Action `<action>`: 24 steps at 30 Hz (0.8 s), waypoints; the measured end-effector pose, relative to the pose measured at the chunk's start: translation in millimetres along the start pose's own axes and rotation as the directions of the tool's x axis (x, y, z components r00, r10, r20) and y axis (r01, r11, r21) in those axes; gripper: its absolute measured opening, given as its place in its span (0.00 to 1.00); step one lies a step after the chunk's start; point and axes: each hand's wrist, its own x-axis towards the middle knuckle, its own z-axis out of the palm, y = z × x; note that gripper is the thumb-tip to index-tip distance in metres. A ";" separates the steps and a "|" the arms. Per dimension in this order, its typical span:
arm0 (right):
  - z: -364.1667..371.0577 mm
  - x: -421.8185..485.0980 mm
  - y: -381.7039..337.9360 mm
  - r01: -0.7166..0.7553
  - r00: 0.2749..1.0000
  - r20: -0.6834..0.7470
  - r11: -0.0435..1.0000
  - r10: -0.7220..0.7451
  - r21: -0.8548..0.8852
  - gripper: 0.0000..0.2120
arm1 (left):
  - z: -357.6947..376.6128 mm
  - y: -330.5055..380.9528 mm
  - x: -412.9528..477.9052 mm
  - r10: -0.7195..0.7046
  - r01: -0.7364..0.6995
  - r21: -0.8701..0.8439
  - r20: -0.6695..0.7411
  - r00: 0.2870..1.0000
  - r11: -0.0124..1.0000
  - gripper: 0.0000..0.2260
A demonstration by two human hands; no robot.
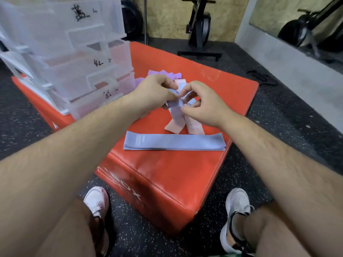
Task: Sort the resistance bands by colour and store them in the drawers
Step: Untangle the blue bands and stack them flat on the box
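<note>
Head camera looks down on both hands working over a mixed pile on the red plyo box (pixel 167 175): the left hand (pixel 154 93) and right hand (pixel 202 106) each pinch a blue band (pixel 176 108), lifting it clear of the pink bands (pixel 194 125) beneath. A tidy blue stack (pixel 174 142) lies nearer the person, purple bands (pixel 163 73) lie farther off, and the labelled drawers (pixel 74 58) stand to the left. Sorting seems midway; next, this band likely needs straightening and laying squarely on the blue stack.
</note>
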 end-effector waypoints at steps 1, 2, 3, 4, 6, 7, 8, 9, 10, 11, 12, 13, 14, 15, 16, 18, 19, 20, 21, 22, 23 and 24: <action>-0.6 0.4 0.5 -0.042 0.999 0.036 0.997 0.040 0.061 0.16 | -1.4 -2.0 -1.7 0.006 -0.006 0.046 0.014 1.000 0.999 0.09; -0.9 1.9 1.7 -0.065 0.996 0.070 0.994 0.059 0.092 0.22 | -2.8 -1.8 -5.0 0.019 -0.021 0.089 0.027 0.999 0.996 0.09; -1.1 3.6 2.7 -0.072 0.992 0.112 0.993 0.061 0.098 0.26 | -3.5 -1.3 -8.2 0.038 -0.042 0.112 0.036 0.999 0.993 0.08; -0.5 5.5 3.0 -0.074 0.985 0.160 0.993 0.059 0.089 0.27 | -4.5 -0.9 -10.6 0.053 -0.058 0.130 0.042 0.998 0.990 0.06; 4.2 8.8 1.3 -0.065 0.971 0.233 0.997 0.052 0.051 0.19 | -7.3 -3.0 -13.0 0.077 -0.082 0.194 0.034 0.996 0.978 0.06; 7.9 10.3 0.1 -0.071 0.968 0.245 0.996 0.057 0.052 0.13 | -8.9 -5.2 -13.9 0.089 -0.092 0.228 0.025 0.996 0.969 0.06; 11.7 12.4 -1.0 -0.079 0.968 0.245 0.995 0.060 0.067 0.12 | -11.2 -7.5 -14.6 0.095 -0.096 0.257 0.017 0.995 0.962 0.07; 15.3 14.7 -1.6 -0.086 0.969 0.239 0.993 0.064 0.084 0.12 | -13.9 -9.7 -15.5 0.102 -0.102 0.282 0.014 0.995 0.954 0.07; 18.3 16.7 -1.8 -0.088 0.970 0.232 0.992 0.064 0.091 0.11 | -16.9 -11.7 -16.9 0.110 -0.109 0.305 0.016 0.994 0.946 0.06; 20.6 18.5 -2.1 -0.084 0.971 0.232 0.993 0.063 0.084 0.09 | -20.2 -13.7 -17.8 0.120 -0.120 0.326 0.018 0.993 0.938 0.05; 22.7 20.6 -2.2 -0.079 0.969 0.238 0.995 0.062 0.064 0.07 | -23.9 -14.9 -18.8 0.130 -0.130 0.345 0.023 0.991 0.930 0.04; 24.5 22.6 -2.4 -0.070 0.968 0.245 0.997 0.058 0.040 0.07 | -27.8 -15.4 -20.1 0.138 -0.139 0.359 0.029 0.990 0.923 0.04; 26.0 24.5 -2.0 -0.059 0.966 0.253 0.998 0.053 0.015 0.07 | -31.9 -15.9 -21.2 0.141 -0.145 0.371 0.036 0.989 0.917 0.04; 27.1 25.7 -2.0 -0.045 0.966 0.256 0.999 0.045 -0.004 0.08 | -35.7 -16.8 -21.4 0.138 -0.142 0.383 0.039 0.990 0.913 0.04; 27.8 26.4 -1.5 -0.034 0.967 0.253 0.999 0.038 -0.021 0.08 | -39.6 -18.3 -21.1 0.130 -0.135 0.390 0.038 0.991 0.911 0.03; 29.3 27.6 0.7 -0.016 0.969 0.245 0.998 0.031 -0.062 0.05 | -47.6 -19.8 -22.8 0.107 -0.107 0.360 0.020 0.994 0.927 0.02; 29.9 28.1 3.6 -0.014 0.968 0.247 0.995 0.037 -0.096 0.05 | -51.2 -20.2 -24.6 0.087 -0.086 0.318 0.013 0.996 0.944 0.02; 30.0 28.6 7.8 -0.024 0.966 0.253 0.991 0.056 -0.131 0.06 | -55.4 -21.3 -25.8 0.065 -0.064 0.271 0.008 0.998 0.960 0.01; 29.9 28.5 11.5 -0.042 0.962 0.259 0.986 0.084 -0.163 0.06 | -59.7 -22.1 -27.4 0.045 -0.044 0.232 0.001 0.999 0.972 0.01; 29.4 28.7 16.5 -0.063 0.958 0.264 0.978 0.115 -0.197 0.07 | -64.3 -22.0 -29.6 0.026 -0.025 0.201 -0.005 1.000 0.979 0.01; 28.8 28.5 20.8 -0.073 0.954 0.266 0.970 0.135 -0.232 0.07 | -69.4 -21.5 -31.9 0.006 -0.004 0.163 -0.012 1.000 0.987 0.01; 27.9 27.9 25.1 -0.078 0.952 0.265 0.960 0.152 -0.269 0.07 | -74.7 -21.6 -33.7 -0.009 0.010 0.104 -0.010 1.000 0.994 0.02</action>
